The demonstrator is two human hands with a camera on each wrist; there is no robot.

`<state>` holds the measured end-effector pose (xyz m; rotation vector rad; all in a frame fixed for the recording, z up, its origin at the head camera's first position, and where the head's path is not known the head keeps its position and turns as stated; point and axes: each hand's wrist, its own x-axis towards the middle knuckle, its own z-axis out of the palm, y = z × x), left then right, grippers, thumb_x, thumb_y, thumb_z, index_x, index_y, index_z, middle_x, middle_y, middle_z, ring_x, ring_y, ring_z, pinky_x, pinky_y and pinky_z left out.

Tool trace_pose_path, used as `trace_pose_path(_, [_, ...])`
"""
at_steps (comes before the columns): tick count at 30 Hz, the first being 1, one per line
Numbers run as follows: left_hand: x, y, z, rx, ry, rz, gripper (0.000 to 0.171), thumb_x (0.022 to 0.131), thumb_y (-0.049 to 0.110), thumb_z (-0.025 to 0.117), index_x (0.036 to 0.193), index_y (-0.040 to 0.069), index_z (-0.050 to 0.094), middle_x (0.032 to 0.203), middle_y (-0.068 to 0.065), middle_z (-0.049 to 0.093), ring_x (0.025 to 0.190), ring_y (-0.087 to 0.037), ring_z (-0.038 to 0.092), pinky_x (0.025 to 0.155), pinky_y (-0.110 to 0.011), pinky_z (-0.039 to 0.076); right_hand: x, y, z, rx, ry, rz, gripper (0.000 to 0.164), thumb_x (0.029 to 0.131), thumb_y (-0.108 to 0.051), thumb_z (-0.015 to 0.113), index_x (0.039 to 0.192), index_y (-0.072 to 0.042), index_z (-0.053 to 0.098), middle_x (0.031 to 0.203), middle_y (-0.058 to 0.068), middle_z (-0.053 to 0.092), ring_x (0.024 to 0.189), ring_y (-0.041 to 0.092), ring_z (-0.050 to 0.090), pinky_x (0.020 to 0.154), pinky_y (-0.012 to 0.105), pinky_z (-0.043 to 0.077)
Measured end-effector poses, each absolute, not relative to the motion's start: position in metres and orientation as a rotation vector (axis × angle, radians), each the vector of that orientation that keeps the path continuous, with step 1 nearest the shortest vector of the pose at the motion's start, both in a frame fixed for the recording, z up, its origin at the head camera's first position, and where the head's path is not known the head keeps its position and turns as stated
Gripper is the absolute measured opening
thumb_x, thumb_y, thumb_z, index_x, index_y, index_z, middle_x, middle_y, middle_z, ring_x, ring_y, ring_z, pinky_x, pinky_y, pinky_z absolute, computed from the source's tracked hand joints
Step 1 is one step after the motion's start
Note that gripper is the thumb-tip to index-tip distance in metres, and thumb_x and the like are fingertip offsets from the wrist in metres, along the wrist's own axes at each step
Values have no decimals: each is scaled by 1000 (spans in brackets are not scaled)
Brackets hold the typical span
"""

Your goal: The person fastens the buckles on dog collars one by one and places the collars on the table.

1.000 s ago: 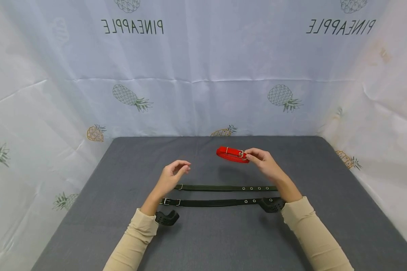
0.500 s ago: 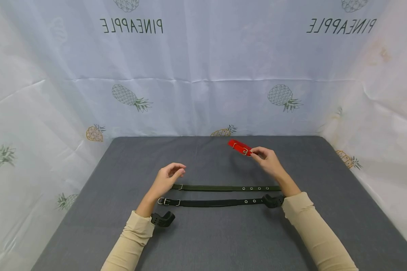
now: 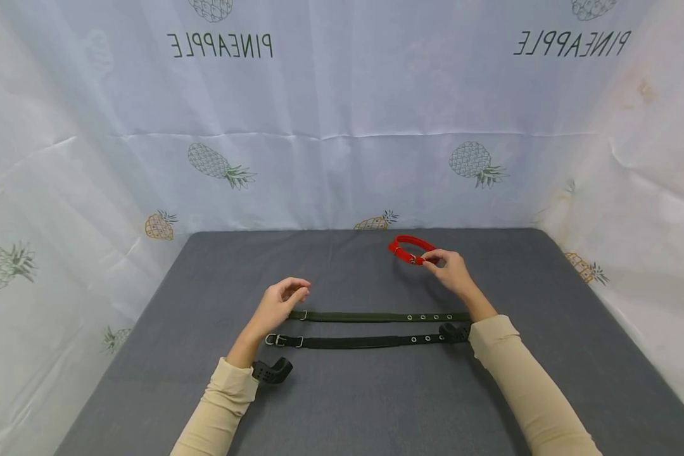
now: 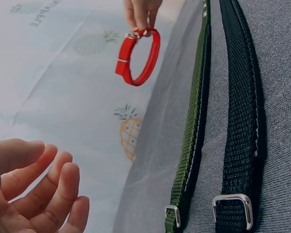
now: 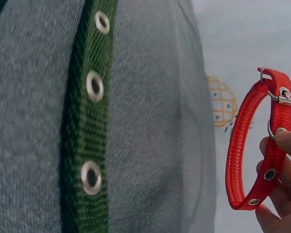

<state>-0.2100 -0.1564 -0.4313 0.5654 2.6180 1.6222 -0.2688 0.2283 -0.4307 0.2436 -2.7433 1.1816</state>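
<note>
My right hand pinches a red collar between thumb and fingers, above the back of the table. The collar is fastened into a loop; its silver buckle and metal eyelets show in the right wrist view, with the thumb right by the D-ring. My left hand hovers near the left end of a green collar, its fingers loosely curled and holding nothing. A black collar lies straight and parallel in front of the green one. The left hand covers the green collar's buckle end in the head view.
The collars lie on a table with a grey cloth. A white curtain with pineapple prints hangs behind and at both sides. Black wrist mounts sit at the cuffs of both beige sleeves.
The right hand has carried the red collar a little right and back, tilting it so the loop now shows opened out. The left hand has drifted slightly left and nearer.
</note>
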Motion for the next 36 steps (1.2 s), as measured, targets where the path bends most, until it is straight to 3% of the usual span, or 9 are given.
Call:
trace_pose_path(6, [-210,-157,-431,569,2610,1654,28,99,17,54,118,-2,62,105,-25,66,84,-6,62,72,-31,52,-274,231,-436,191,-2781,1100,19,93,-6,62,106,4,70,103,26,66,90,33,57,69,31,42])
trace_pose_path(8, [-210,-157,-431,567,2605,1657,28,99,17,54,119,-2,62,105,-26,66,84,-4,61,72,-32,52,-275,232,-437,177,-2798,1081,19,92,-6,62,106,4,70,105,26,66,90,34,57,70,32,43])
trace_pose_path(10, [-210,-157,-431,565,2606,1651,28,99,17,53,119,-3,61,105,-26,66,84,-6,62,73,-34,52,-275,233,-439,171,-2813,1066,19,92,-6,62,106,4,70,106,26,66,91,35,57,69,33,44])
trace_pose_path(19, [-209,-157,-433,549,2617,1612,31,100,18,53,119,-4,61,106,-27,66,93,-40,62,74,-37,53,-280,235,-446,150,-2853,1056,19,92,-6,63,105,5,71,108,27,67,85,31,58,63,26,44])
trace_pose_path(28, [-208,-157,-432,548,2604,1617,31,100,18,53,121,-4,60,108,-27,66,95,-41,62,77,-40,54,-282,231,-449,130,-2892,1033,20,90,-7,66,105,4,72,106,27,68,92,36,61,74,42,53])
trace_pose_path(36, [-208,-156,-432,543,2607,1609,31,100,18,53,121,-4,60,109,-27,66,95,-40,62,76,-40,54,-282,228,-448,37,-2936,1078,19,89,-9,68,103,2,74,107,24,71,103,39,58,81,45,53])
